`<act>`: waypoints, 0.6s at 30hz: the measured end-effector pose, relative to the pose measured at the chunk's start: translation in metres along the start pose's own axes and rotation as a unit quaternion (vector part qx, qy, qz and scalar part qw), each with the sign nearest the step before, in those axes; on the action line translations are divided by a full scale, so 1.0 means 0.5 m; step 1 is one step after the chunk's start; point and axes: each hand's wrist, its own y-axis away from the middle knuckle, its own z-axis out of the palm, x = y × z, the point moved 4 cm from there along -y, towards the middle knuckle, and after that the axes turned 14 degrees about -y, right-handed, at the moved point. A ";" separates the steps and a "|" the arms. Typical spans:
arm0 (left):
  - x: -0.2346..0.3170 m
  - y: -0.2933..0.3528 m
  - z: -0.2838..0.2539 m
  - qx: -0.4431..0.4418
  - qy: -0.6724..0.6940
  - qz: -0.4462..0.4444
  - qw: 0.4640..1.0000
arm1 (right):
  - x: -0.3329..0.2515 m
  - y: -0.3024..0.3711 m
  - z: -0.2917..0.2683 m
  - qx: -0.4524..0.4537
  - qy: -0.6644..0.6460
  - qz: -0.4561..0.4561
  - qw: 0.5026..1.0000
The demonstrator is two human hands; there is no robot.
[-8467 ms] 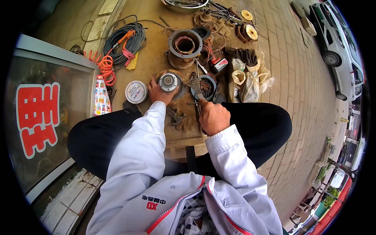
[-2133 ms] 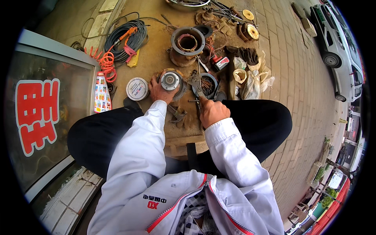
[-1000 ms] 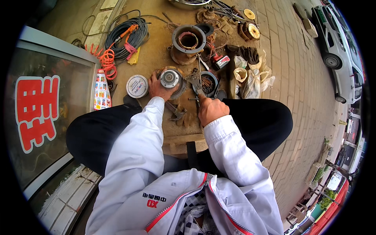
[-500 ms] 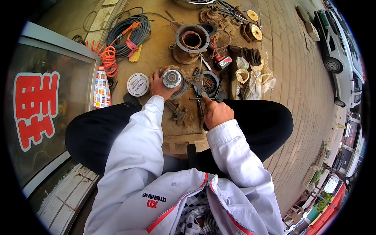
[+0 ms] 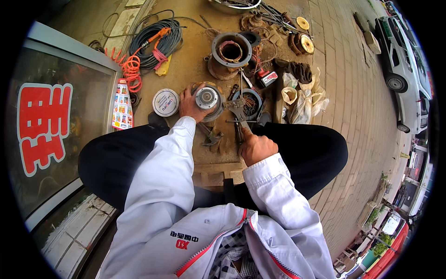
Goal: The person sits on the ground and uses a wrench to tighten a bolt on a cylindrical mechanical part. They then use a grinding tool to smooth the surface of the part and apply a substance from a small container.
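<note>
My left hand [image 5: 191, 103] is wrapped around the side of a round metal motor part [image 5: 207, 98], which stands upright with a silvery hub on top. In my right hand [image 5: 259, 148] is an adjustable wrench [image 5: 237, 109], gripped by its handle with the index finger stretched along it. The wrench's broad head points away from me, just right of the motor part; whether they touch I cannot tell. Behind the wrench lies a round pan of bolts [image 5: 251, 103]. A hammer [image 5: 213, 138] rests on the ground below the motor part.
Left of my left hand sits a round white tub lid [image 5: 165, 102]. A hollow flanged housing [image 5: 225, 69] stands farther off. Nearby lie a red cordless tool battery [image 5: 268, 78], plastic bags [image 5: 304, 107] and coiled hose [image 5: 160, 42]. A glass door [image 5: 51, 121] borders the left.
My right hand and the wrench have drawn slightly toward me. My left hand keeps its hold on the motor part. The whole view has shifted a little.
</note>
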 end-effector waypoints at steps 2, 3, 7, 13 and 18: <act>-0.006 0.008 0.004 0.007 -0.022 -0.005 1.000 | -0.014 -0.022 -0.018 -0.006 -0.004 -0.006 1.000; -0.012 0.014 0.011 -0.004 -0.029 -0.003 1.000 | -0.014 -0.015 -0.017 -0.016 0.004 0.002 1.000; -0.011 0.020 0.014 -0.016 -0.028 0.002 0.999 | -0.013 0.032 0.007 -0.030 0.033 0.018 0.999; -0.012 0.013 0.015 -0.013 -0.026 -0.013 0.999 | -0.039 -0.030 -0.021 0.032 -0.002 -0.027 0.999; -0.011 0.006 0.013 0.018 -0.023 0.021 0.999 | -0.013 -0.035 -0.006 0.087 0.008 -0.057 0.995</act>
